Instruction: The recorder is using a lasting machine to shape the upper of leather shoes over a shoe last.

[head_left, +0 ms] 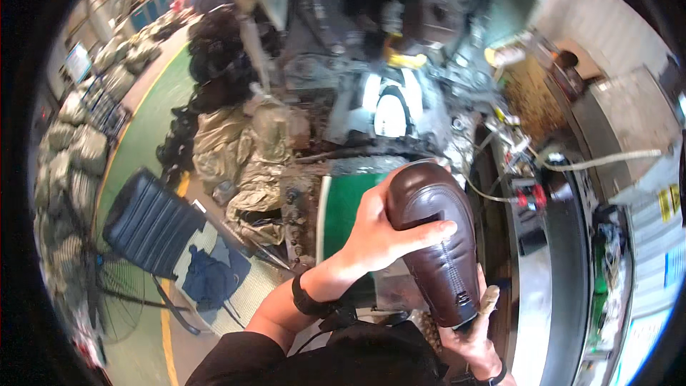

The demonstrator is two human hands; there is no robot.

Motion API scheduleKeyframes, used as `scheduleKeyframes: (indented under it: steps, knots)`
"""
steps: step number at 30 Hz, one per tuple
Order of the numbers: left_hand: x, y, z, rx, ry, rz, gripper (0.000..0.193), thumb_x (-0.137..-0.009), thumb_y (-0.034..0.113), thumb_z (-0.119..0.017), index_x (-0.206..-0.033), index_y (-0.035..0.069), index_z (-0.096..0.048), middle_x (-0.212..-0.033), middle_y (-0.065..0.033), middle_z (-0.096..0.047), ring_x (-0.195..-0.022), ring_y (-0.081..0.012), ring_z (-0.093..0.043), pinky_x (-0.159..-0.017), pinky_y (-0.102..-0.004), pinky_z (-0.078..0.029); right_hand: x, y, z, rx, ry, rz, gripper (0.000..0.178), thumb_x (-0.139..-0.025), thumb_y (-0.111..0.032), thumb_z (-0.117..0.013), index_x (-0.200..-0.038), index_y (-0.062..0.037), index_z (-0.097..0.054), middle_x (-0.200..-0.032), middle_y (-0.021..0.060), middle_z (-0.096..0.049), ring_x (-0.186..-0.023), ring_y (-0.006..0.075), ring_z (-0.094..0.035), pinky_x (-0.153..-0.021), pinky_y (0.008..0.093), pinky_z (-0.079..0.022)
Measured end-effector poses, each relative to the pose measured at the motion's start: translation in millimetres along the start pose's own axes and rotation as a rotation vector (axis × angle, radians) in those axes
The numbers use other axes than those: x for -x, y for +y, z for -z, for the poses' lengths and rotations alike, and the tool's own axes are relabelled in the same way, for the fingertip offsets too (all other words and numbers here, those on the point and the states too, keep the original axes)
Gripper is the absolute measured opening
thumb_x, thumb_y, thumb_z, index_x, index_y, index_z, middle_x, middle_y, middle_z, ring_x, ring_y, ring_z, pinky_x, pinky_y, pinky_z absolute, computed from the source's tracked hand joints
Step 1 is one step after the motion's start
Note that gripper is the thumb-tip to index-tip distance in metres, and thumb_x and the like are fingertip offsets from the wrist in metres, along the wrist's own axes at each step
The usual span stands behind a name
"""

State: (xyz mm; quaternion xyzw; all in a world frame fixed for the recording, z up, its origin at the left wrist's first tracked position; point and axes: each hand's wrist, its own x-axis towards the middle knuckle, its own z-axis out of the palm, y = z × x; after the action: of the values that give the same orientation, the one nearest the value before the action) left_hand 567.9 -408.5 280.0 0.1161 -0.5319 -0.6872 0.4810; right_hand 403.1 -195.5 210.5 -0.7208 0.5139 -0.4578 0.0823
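A dark brown leather shoe (pixel 439 257) is held up in front of me, its rounded toe at the top and its narrower end toward me. Stitching runs down the middle of its glossy upper. My left hand (pixel 375 232) is closed around the toe part, with the thumb lying across the top and the other fingers hidden behind. Below, my right hand (pixel 471 339) grips the narrower end, its thumb along the side wearing a pale covering; its other fingers are mostly hidden underneath.
A machine with bright lamps (pixel 391 111) stands ahead, a green panel (pixel 343 218) before it. Crumpled tan cloth or sacking (pixel 261 164) lies left of it. A black chair (pixel 153 221) stands at left; a black conveyor-like strip (pixel 572 300) runs along the right.
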Motion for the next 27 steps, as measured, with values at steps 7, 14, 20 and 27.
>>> scheduleKeyframes:
  steps: [7,14,20,27]
  knots:
    - [5,-53,-86,0.181,-0.056,0.204,0.054,-0.077,0.005,-0.083,-0.126,-0.005,-0.064,-0.114,-0.0114,-0.072,-0.1,-0.0185,-0.069,-0.093,-0.035,-0.054,87,10,39,0.132,0.236,-0.061,0.121,-0.076,-0.015,-0.086,-0.163,-0.0049,-0.003,-0.157,0.0352,-0.032,-0.143,0.0532,-0.037,-0.117,0.0585,-0.032]
    - [12,-171,-204,0.303,0.092,0.871,0.032,-0.093,0.026,-0.072,-0.116,0.005,-0.066,-0.107,-0.01,-0.071,-0.101,-0.0248,-0.069,-0.091,-0.0425,-0.056,171,9,97,-0.201,0.772,-0.444,0.117,-0.075,-0.021,-0.093,-0.161,0.0023,-0.017,-0.148,0.0282,-0.05,-0.138,0.0389,-0.049,-0.113,0.0488,-0.043]
    - [71,-348,-274,-0.165,-0.452,1.138,0.057,-0.093,0.032,-0.074,-0.137,-0.001,-0.058,-0.119,-0.0092,-0.068,-0.118,-0.0181,-0.061,-0.106,-0.0367,-0.046,326,48,165,-0.741,1.771,-0.965,0.078,-0.084,-0.009,-0.082,-0.152,-0.0021,-0.043,-0.138,0.0132,-0.06,-0.12,0.025,-0.061,-0.101,0.0395,-0.052]
    - [73,-404,-275,-0.496,-0.608,1.1,0.039,-0.095,0.015,-0.07,-0.131,0.0,-0.063,-0.116,-0.0086,-0.072,-0.103,-0.0157,-0.069,-0.091,-0.0301,-0.053,696,-97,228,-0.486,2.282,-1.063,0.065,-0.094,-0.053,-0.062,-0.139,-0.0073,-0.055,-0.133,0.0143,-0.061,-0.118,0.0347,-0.062,-0.098,0.0514,-0.053]
